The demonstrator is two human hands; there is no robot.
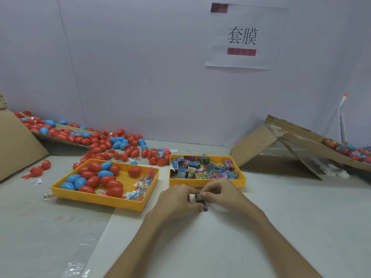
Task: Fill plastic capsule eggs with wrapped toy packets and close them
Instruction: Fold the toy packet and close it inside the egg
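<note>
My left hand (178,201) and my right hand (222,194) meet just in front of the right yellow tray (207,182). Together they pinch a small dark wrapped toy packet (201,199) between their fingertips, a little above the white table. A sliver of red shows at my left fingers; what it is I cannot tell. The right tray holds several colourful wrapped packets (202,167). The left yellow tray (96,197) holds several red and blue capsule eggs (94,175) and small toys in clear wrap.
A heap of loose red and blue eggs (112,143) spills from a cardboard sheet at the back left. At the back right stands a folded cardboard ramp (281,149) carrying finished eggs. A paper sign hangs on the wall.
</note>
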